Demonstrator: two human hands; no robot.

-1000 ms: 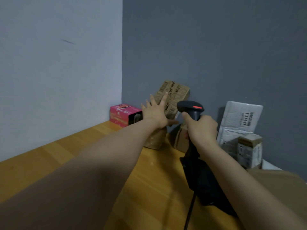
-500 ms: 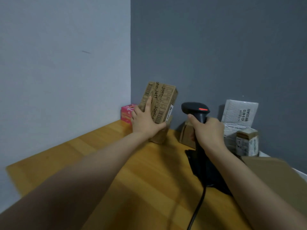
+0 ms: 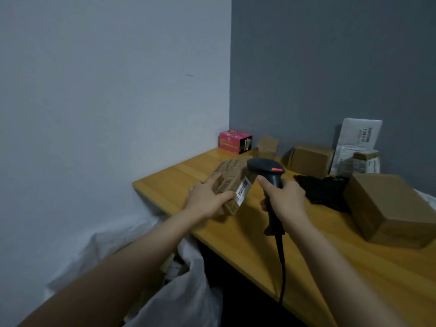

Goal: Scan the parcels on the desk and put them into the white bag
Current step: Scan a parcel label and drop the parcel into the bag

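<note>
Head view, parcel: the printed carton sits over the desk's left end, at 9 o'clock from the scanner. It looks like stiff card and is probably light.
Left hand: the left hand grips the carton's near end.
Right hand: the right hand is wrapped round the scanner's handle.
Hold: the long sides are best, clear of the label.
Room: the white bag gapes at 7 o'clock, below the desk edge. The way to it looks open, though the cable trails nearby.

Pale wall at left meets dark grey wall; a crumpled black item lies near it
</note>
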